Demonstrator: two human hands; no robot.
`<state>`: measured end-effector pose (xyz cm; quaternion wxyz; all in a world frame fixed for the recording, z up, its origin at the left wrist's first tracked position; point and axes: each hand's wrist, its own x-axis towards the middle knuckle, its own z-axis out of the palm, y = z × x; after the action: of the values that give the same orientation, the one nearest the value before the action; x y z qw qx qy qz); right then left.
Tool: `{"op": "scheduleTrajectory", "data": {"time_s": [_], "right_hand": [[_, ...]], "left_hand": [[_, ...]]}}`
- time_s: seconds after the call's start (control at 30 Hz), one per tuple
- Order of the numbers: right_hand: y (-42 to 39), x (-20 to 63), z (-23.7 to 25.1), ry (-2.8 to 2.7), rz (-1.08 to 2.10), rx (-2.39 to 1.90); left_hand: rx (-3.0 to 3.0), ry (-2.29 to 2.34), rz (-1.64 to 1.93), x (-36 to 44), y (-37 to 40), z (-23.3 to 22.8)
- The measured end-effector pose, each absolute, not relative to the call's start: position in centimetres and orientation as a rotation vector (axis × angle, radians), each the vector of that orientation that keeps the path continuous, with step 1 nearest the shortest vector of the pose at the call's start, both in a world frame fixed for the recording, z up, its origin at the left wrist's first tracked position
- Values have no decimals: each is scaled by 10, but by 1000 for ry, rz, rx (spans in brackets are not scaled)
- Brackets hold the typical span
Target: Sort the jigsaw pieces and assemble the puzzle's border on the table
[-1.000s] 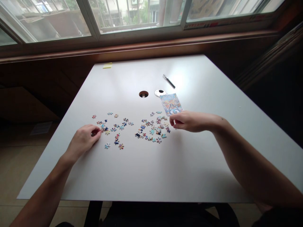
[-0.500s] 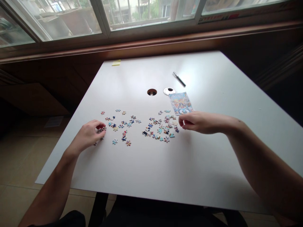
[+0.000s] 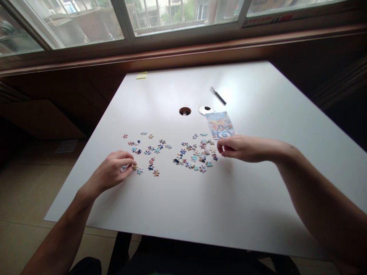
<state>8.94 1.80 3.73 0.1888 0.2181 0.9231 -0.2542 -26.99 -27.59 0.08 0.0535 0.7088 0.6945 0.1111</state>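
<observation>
My left hand (image 3: 113, 170) is over the left group of jigsaw pieces. Its thumb and index finger close on a yellowish puzzle piece (image 3: 134, 167), and a pale piece (image 3: 124, 167) shows partly under the fingers. Just right of the fingertips lies a light-blue piece (image 3: 140, 171). My right hand (image 3: 231, 147) rests at the right edge of the other group of puzzle pieces (image 3: 195, 157), its fingers curled inward. Whether anything is between those fingertips is hidden. Beyond the right hand lies a colourful picture sheet (image 3: 220, 124) with a blue cartoon figure.
The white table (image 3: 172, 202) has a round cable hole (image 3: 185, 111), with a metal ring cover (image 3: 206, 110) beside it. A dark pen (image 3: 218, 96) lies farther back. Yellow sticky notes (image 3: 141, 75) are at the far left edge, below the window (image 3: 183, 19).
My left hand has shifted right and towards me, and the yellowish piece has moved nearer with it. The small pile formerly under that hand is no longer seen. My right hand stays in place.
</observation>
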Motion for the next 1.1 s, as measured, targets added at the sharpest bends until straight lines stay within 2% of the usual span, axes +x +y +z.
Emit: {"op": "scheduleTrajectory", "data": {"time_s": [0.27, 0.43, 0.57, 0.73, 0.83, 0.97, 1.1], "right_hand": [[17, 90, 38, 2604, -685, 590], [17, 90, 39, 2603, -687, 610], [18, 90, 37, 2605, -698, 597], [19, 91, 35, 2611, -716, 592], [19, 90, 36, 2614, -716, 595], [18, 89, 38, 2606, -716, 586], [17, 88, 39, 2599, -713, 575]], "left_hand": [[2143, 2230, 370, -293, -248, -12], [2025, 2183, 564, -297, -245, -7], [1920, 2340, 675, -299, -251, -4], [1912, 2620, 450, -309, -259, -10], [1950, 2594, 350, -309, -259, -10], [2024, 2513, 434, -298, -254, -9], [2055, 2409, 368, -294, -250, -11]]}}
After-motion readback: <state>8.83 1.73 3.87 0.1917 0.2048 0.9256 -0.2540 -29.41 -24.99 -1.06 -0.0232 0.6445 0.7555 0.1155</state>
